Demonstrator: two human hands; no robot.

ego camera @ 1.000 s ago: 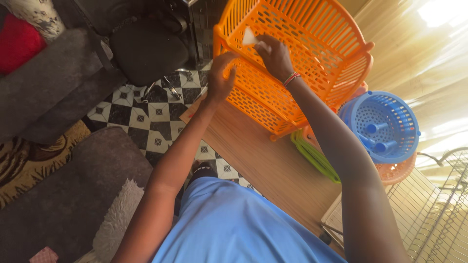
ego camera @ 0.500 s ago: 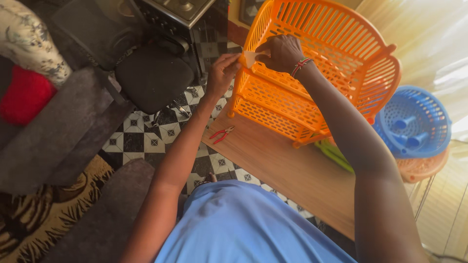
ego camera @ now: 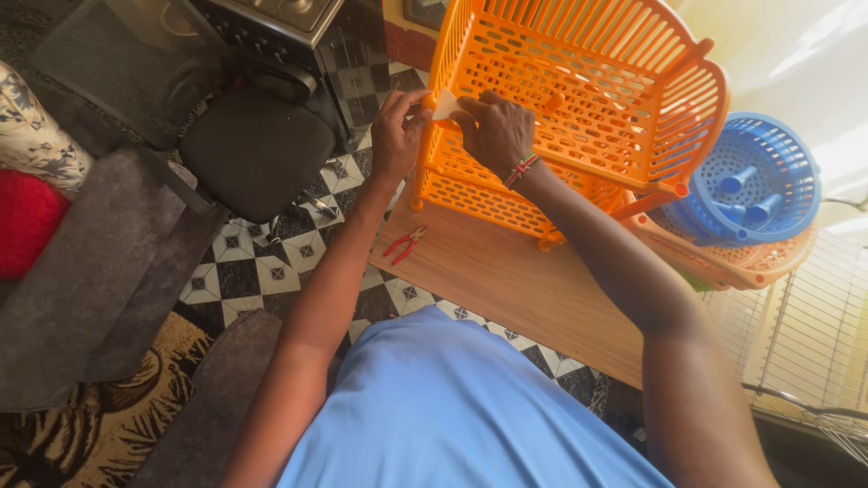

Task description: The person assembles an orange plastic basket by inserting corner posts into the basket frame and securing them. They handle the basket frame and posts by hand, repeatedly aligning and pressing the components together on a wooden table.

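Note:
An orange slatted plastic rack [ego camera: 588, 99] with two tiers stands on a wooden table [ego camera: 506, 289]. My left hand [ego camera: 395, 136] grips the rack's near left corner post. My right hand [ego camera: 495, 131] pinches a small white piece [ego camera: 445, 106] against that same corner. A beaded band circles my right wrist.
Red-handled pliers [ego camera: 405, 244] lie on the table's left end. A blue round basket [ego camera: 755, 185] with blue tubes sits in an orange basket [ego camera: 723, 258] at right. A wire rack [ego camera: 805, 334] stands further right. A black chair [ego camera: 258, 149], a grey sofa and a stove are to the left.
The view has shifted; both hands slid lower on the rack's corner, and the white piece now sits pressed at the corner between them. The rack stands more upright.

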